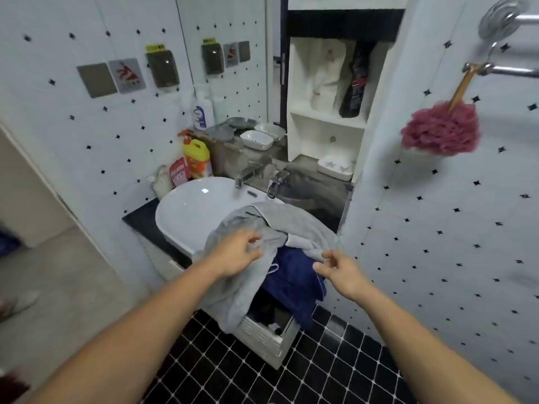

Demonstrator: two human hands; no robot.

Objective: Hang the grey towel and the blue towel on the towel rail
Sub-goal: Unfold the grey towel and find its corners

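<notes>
We observe the grey towel [250, 228] draped in a heap over the front edge of the white washbasin [186, 208], with one fold hanging down toward the white slatted basket [262, 336] that stands on the black tiled floor [320, 368]. The blue towel [294, 275] lies under and just below the grey one, spilling over the basket's rim.

The left hand [237, 252] rests on top of the grey towel, its fingers curled with the tips touching the cloth; we cannot tell whether its grip has closed on the fabric. The right hand [339, 271] sits at the right edge of the grey towel, thumb and forefinger close together at the hem; whether this grip pinches the cloth we cannot confirm.

The chrome towel rail [507, 70] is mounted on the right-hand wall, well apart from both towels. A pink bath puff [440, 129] hangs from it by a cord.
</notes>
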